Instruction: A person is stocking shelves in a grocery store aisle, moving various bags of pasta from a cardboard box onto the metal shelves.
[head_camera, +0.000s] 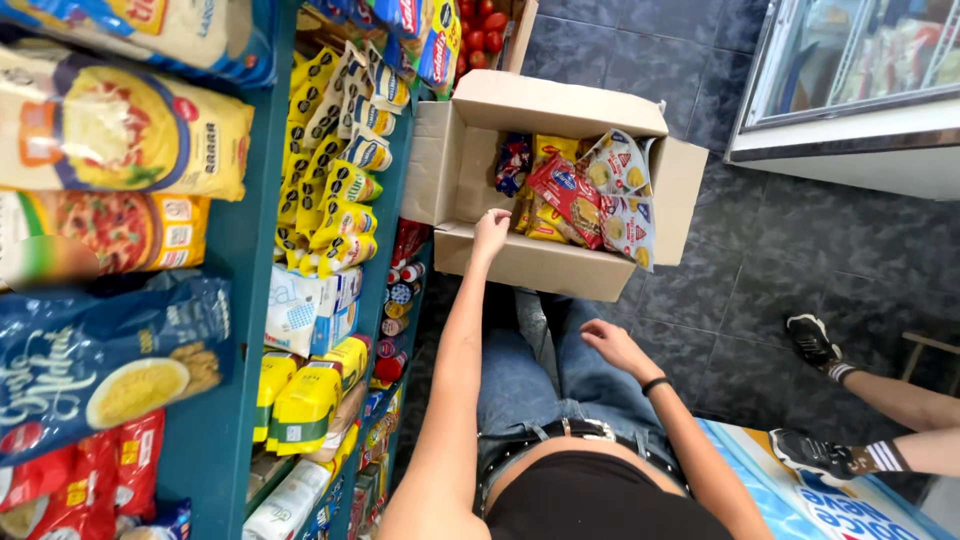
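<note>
The left hand (490, 228) reaches over the near wall of the open cardboard box (540, 262) on the floor, its grip loose and empty, apparently going for the snack packets (585, 195). These are glossy red, yellow and white pouches, heaped at the right. Next comes closing on one. The right hand (610, 340) rests open on the thigh.

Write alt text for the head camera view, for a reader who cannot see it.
A person's left hand reaches into an open cardboard box of snack packets on a dark tiled floor, while the right hand rests on their jeans. Blue shelves of packaged food stand at left; another person's legs show at right.
</note>
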